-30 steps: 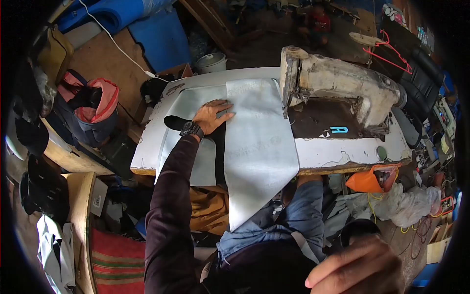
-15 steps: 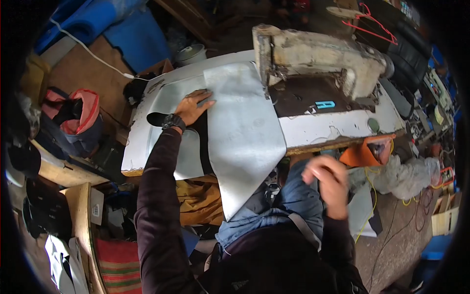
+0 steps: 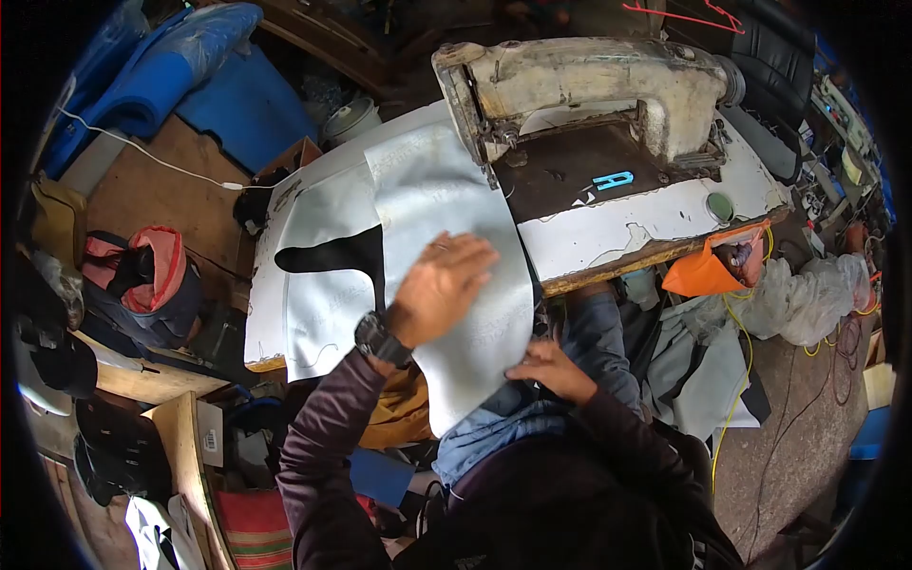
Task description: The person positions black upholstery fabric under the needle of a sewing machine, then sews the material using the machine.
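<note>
A pale grey-white sheet of flexible material (image 3: 465, 209) lies across the table beside the sewing machine (image 3: 589, 76), its lower corner hanging over my lap. My left hand (image 3: 442, 285), a dark watch on its wrist, is over the middle of the sheet with fingers stretched out. At the sheet's lower right edge, my right hand (image 3: 551, 372) has its fingers closed on the border. Left of this sheet lies another pale piece (image 3: 328, 304), with a black surface (image 3: 351, 252) showing between them. The machine's needle area is close to the sheet's right edge.
A small blue tool (image 3: 614, 180) and a round green lid (image 3: 719, 207) rest right of the sheet. An orange pouch (image 3: 708, 274) hangs at the table's front edge. Clear plastic bags (image 3: 807, 294) and a yellow cord lie to the right; an open bag (image 3: 147, 275) stands left.
My left hand has moved right and toward me across the sheet. My right hand came in from the right and took hold of its edge. The sheet's hanging corner has shifted.
</note>
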`<state>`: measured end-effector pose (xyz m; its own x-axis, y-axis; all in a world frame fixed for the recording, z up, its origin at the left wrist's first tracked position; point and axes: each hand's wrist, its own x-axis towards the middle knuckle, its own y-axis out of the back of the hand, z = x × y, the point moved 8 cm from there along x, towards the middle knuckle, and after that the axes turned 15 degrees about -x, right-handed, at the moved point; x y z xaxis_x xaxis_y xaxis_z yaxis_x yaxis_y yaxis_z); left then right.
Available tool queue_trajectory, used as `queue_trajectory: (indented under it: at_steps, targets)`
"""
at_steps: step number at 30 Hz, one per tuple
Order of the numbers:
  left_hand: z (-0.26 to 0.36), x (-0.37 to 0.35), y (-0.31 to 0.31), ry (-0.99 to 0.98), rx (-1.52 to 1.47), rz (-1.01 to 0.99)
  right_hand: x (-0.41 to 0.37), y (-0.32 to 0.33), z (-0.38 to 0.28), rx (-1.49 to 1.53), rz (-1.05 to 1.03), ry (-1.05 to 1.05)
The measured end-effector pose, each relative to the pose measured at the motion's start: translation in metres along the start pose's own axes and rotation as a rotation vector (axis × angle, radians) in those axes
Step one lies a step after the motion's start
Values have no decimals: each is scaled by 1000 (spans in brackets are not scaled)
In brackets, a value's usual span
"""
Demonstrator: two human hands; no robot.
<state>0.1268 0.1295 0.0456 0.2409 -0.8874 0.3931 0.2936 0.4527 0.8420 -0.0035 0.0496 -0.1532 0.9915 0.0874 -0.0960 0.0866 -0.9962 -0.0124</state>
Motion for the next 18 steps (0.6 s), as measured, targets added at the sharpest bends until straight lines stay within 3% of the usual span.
queue_trajectory:
  at_steps: [1, 3, 4, 5, 9, 13, 15, 16, 17, 18]
  targets:
    - [14, 0, -6, -33, -55, -21, -20, 1, -14, -138, -22, -20]
    - [41, 2, -12, -112, -103, -64, -64, -12, -61, -141, -45, -37]
    - [59, 4, -11, -122, -96, -93, -82, -18, -92, -146, 15, 175]
    - [71, 5, -14, -155, -95, -139, -101, -18, -121, -287, -69, 79]
    - [115, -4, -34, -246, -67, -163, -135, -33, -148, -222, -112, 260]
    - [114, -11, -51, -188, -67, -88, -138, -19, -123, -457, -256, 151]
    - [115, -14, -53, -217, -63, -48, -127, 17, -140, -457, 12, 140]
    - [117, -13, -50, -212, -73, -40, -118, 39, -141, -644, 112, 126]
    - [119, -13, -48, -207, -84, -32, -107, 58, -154, -877, 193, 229]
    - [119, -13, -47, -198, -82, -36, -100, 75, -163, -922, 372, 347]
